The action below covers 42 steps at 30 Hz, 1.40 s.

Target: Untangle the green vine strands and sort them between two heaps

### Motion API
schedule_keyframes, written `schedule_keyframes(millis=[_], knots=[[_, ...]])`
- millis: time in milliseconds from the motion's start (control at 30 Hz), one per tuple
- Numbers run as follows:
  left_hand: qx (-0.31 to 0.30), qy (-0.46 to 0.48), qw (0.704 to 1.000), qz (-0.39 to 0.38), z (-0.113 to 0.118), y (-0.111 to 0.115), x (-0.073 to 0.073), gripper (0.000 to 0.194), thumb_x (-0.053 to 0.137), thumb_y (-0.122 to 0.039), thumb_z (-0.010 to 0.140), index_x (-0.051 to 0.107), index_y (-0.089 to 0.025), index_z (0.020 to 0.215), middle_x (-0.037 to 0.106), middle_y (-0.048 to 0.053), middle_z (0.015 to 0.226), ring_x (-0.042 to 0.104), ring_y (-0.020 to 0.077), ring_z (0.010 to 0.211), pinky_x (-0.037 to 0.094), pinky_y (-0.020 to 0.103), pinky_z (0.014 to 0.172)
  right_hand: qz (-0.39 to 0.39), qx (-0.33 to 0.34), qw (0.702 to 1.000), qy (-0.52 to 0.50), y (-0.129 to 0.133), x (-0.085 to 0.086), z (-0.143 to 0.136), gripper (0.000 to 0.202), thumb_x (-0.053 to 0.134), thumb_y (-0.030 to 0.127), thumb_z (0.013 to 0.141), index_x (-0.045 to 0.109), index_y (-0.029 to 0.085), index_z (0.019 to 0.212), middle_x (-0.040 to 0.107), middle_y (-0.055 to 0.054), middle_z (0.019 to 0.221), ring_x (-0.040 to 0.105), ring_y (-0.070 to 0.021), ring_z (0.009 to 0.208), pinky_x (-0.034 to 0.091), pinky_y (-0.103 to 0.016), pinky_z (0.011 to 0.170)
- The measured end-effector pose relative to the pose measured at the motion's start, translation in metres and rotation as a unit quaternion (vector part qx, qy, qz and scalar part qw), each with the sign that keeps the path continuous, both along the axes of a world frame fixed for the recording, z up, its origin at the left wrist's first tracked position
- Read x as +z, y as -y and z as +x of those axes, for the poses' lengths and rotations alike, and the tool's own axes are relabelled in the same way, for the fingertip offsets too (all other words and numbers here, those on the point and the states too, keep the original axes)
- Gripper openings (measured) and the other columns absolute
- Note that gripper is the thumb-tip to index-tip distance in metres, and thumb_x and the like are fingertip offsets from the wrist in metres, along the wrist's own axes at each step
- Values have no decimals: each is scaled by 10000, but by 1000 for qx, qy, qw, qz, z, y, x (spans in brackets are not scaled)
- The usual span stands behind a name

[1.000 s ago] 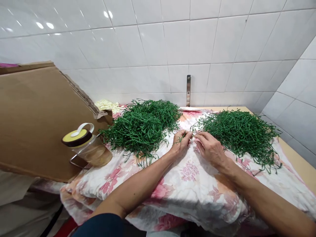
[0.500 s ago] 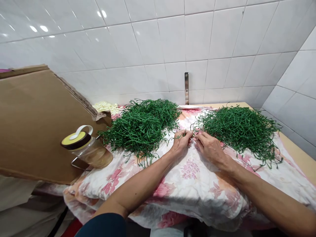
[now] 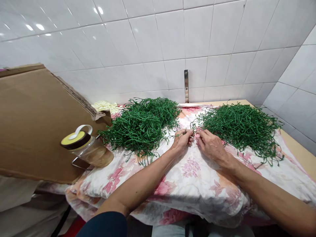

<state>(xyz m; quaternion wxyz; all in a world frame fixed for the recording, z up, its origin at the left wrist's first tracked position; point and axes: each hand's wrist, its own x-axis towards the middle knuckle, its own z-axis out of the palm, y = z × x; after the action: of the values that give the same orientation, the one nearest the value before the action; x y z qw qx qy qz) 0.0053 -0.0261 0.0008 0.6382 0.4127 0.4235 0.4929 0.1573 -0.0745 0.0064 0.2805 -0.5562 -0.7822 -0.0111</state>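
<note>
My left hand (image 3: pixel 182 140) is closed in a pinch on a thin green stem (image 3: pixel 183 133), whose leafy-looking end sticks out over the fingers. Close beside it, my right hand (image 3: pixel 210 144) has thumb and fingers pressed together; what lies between its fingertips is too small to make out. Both hands meet low over the cloth, their fingertips a short gap apart. To the left lies a tangled pile of thin green stems (image 3: pixel 138 126) with small knobs. A second pile of the same stems (image 3: pixel 243 126) lies just beyond my right hand.
A floral cloth (image 3: pixel 191 191) covers the table (image 3: pixel 300 154). At left, a lidded drink bottle (image 3: pixel 95 153) leans by a large cardboard box (image 3: pixel 41 125). Small cream pieces (image 3: pixel 105 106) are heaped at the back. A metal bracket (image 3: pixel 186 85) is fixed to the tiled wall (image 3: pixel 170 36).
My right hand's fingertips have drawn slightly away to the right from my left hand. My left hand keeps its pinch on the stem. The view has shifted a little.
</note>
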Motion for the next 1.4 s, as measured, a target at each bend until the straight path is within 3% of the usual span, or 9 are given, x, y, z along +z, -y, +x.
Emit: schedule_keyframes(millis=[367, 733, 1100, 1233, 1400], knots=[[-26, -3, 1000, -16, -1, 3, 5, 433, 853, -484, 693, 569, -157, 704, 486, -41, 529, 408, 50, 429, 279, 189, 411, 24, -2, 999, -29, -3, -3, 3, 274, 478, 243, 1031, 662, 193, 1228, 679, -99, 1067, 651, -224, 882, 465, -310, 769], [-11, 8, 999, -29, -3, -3, 2, 424, 828, -489, 748, 578, -149, 700, 468, -42, 492, 389, 51, 400, 269, 193, 395, 12, 23, 1000, -5, -1, -3, -1, 325, 472, 221, 1026, 621, 180, 1313, 682, -125, 1167, 661, -246, 988, 503, -337, 861], [-48, 11, 998, -34, -6, -3, 1, 416, 817, -497, 753, 575, -161, 718, 451, -53, 489, 381, 62, 389, 242, 205, 369, -16, 20, 1000, -18, -4, -7, 1, 375, 507, 226, 992, 616, 192, 1349, 711, -119, 1133, 674, -245, 958, 504, -330, 831], [-64, 40, 996, -50, -6, -5, 1, 356, 809, -418, 772, 577, -153, 717, 489, -38, 552, 399, 53, 417, 267, 196, 376, -24, 29, 998, -55, -7, -9, 3, 475, 500, 234, 983, 540, 164, 1451, 716, -138, 1158, 676, -250, 943, 510, -342, 819], [-75, 63, 993, -61, -5, -7, 1, 263, 783, -308, 783, 590, -138, 730, 536, -16, 639, 416, 46, 433, 271, 195, 373, -64, 60, 990, -108, -10, -8, 5, 479, 539, 202, 929, 582, 173, 1405, 747, -69, 919, 666, -212, 791, 483, -310, 747]])
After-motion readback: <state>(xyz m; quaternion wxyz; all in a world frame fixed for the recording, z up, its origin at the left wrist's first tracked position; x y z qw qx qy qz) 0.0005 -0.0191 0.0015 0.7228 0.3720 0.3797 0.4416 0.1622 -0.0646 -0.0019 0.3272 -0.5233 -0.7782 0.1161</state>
